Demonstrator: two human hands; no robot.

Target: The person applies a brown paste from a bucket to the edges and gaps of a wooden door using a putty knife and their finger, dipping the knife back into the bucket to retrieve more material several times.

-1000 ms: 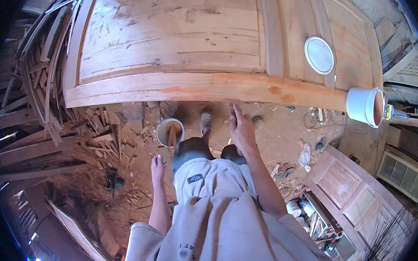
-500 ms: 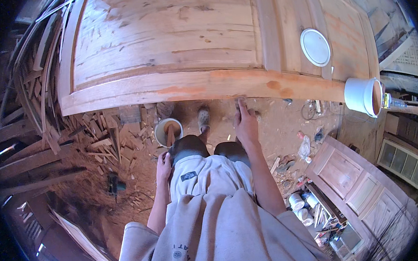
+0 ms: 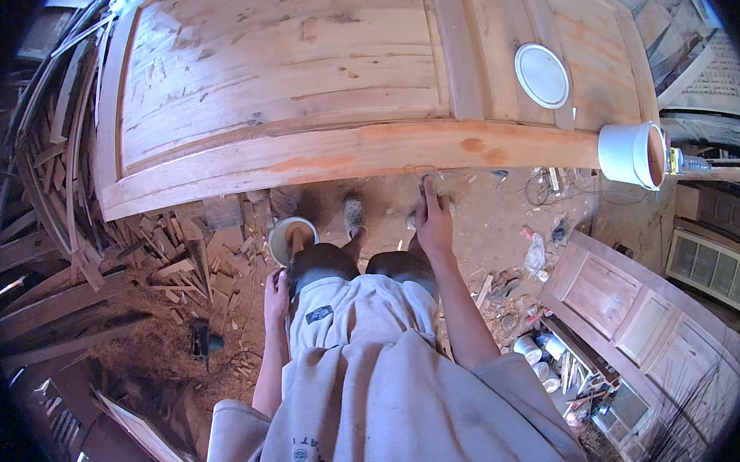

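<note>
A large panelled wooden door (image 3: 292, 66) lies flat in front of me, with orange-brown filler patches along its near rail (image 3: 315, 162). My right hand (image 3: 434, 219) reaches up to the underside of that near edge. Its index finger is stretched out and the darkened fingertip touches the edge; no tool shows in it. Beside my left thigh hangs my left hand (image 3: 275, 292), its fingers curled together; whatever they hold, if anything, is hidden. A white tub (image 3: 625, 154) with brown stuff inside rests on its side at the door's right corner. Its round white lid (image 3: 542, 75) lies on the door.
Below the door, a white bucket (image 3: 278, 243) holding something brown stands by my left knee. Wood offcuts (image 3: 210, 249) and sawdust cover the floor at left, with long timber strips stacked beyond. A second panelled door (image 3: 602, 289) leans at lower right near cans and scraps.
The whole view has shifted slightly, so the door and tub sit a little further left. My right fingertip stays at the door's near edge; my left hand remains by the thigh.
</note>
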